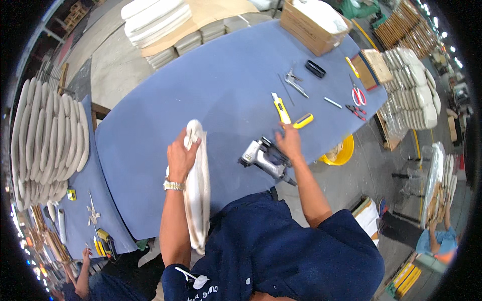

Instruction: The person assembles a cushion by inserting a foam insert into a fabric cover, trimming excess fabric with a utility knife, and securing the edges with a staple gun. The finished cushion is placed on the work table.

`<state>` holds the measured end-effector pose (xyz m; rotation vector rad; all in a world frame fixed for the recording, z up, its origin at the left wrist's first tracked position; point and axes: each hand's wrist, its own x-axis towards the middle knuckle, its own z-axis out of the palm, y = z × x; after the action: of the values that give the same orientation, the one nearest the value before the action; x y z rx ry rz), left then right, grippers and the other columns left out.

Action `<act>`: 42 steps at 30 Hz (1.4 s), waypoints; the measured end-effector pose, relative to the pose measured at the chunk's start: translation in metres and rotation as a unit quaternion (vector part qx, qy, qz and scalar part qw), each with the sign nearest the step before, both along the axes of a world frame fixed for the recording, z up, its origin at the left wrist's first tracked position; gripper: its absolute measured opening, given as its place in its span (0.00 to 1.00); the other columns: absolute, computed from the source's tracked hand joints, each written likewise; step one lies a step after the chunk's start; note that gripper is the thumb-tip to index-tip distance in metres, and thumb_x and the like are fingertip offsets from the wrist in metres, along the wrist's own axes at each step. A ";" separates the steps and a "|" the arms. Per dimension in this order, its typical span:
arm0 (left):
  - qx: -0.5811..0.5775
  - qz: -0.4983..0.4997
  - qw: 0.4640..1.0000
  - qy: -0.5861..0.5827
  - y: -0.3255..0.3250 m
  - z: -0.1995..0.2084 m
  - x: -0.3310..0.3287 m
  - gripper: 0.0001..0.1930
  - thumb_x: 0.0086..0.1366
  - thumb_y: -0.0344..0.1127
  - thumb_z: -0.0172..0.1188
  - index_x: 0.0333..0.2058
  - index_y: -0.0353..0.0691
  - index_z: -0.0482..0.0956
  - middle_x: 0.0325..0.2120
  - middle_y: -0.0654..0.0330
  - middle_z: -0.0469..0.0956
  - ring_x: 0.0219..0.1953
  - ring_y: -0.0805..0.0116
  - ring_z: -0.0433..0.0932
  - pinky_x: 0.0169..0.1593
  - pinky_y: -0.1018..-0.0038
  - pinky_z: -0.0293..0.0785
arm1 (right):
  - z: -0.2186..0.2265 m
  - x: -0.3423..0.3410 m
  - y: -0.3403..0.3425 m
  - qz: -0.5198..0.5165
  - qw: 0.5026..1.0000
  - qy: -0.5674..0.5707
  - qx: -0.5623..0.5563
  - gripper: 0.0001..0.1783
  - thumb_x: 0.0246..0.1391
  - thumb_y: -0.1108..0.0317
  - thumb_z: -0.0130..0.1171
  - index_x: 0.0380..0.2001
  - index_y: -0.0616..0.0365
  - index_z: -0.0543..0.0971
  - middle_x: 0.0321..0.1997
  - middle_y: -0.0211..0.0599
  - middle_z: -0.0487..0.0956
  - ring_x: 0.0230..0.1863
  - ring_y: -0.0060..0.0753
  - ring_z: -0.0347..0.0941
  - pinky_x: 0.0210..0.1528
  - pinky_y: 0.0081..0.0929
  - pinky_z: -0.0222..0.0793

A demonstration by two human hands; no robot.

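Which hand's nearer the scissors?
Right. The right hand is left of the scissors, at a yellow cutter; the left hand is much farther left, gripping the white pad.

Wears navy s/s shirt (pixel 301 251) w/ wht lettering (pixel 214 289) & metal watch (pixel 174 185).
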<state>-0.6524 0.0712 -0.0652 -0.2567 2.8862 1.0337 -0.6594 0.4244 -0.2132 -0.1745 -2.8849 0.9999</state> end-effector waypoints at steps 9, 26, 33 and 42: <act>0.045 0.060 0.997 0.005 0.025 -0.027 -0.090 0.36 0.54 0.50 0.74 0.56 0.32 0.78 0.52 0.43 0.81 0.55 0.47 0.80 0.59 0.61 0.74 | -0.017 -0.106 0.021 -0.043 0.993 -0.106 0.033 0.24 0.52 0.63 0.67 0.50 0.63 0.78 0.49 0.54 0.80 0.50 0.58 0.77 0.53 0.48 0.73; 0.549 0.225 0.797 0.116 -0.029 -0.005 -0.019 0.21 0.77 0.45 0.52 0.57 0.32 0.70 0.39 0.50 0.84 0.44 0.63 0.84 0.49 0.71 0.80 | 0.135 -0.056 -0.226 0.148 0.947 0.059 -0.280 0.15 0.56 0.63 0.68 0.37 0.62 0.75 0.30 0.42 0.80 0.30 0.38 0.80 0.33 0.35 0.75; 0.449 0.144 0.872 0.131 -0.019 -0.006 -0.023 0.23 0.78 0.48 0.49 0.56 0.31 0.70 0.25 0.59 0.80 0.37 0.69 0.83 0.41 0.76 0.77 | 0.107 -0.083 -0.237 0.084 0.977 0.085 -0.175 0.17 0.61 0.55 0.62 0.30 0.58 0.73 0.22 0.43 0.77 0.26 0.51 0.74 0.30 0.42 0.69; -0.118 -0.076 0.990 -0.003 -0.010 0.045 -0.029 0.23 0.73 0.47 0.50 0.59 0.38 0.71 0.39 0.41 0.83 0.40 0.36 0.82 0.42 0.44 0.76 | 0.064 -0.081 -0.226 0.100 0.878 -0.023 -0.468 0.11 0.68 0.65 0.54 0.33 0.59 0.73 0.23 0.27 0.71 0.23 0.20 0.69 0.27 0.27 0.66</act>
<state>-0.6817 0.0609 -0.0203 -0.0488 2.9652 0.6661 -0.7406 0.1988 -0.1490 0.0546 -2.2028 2.3617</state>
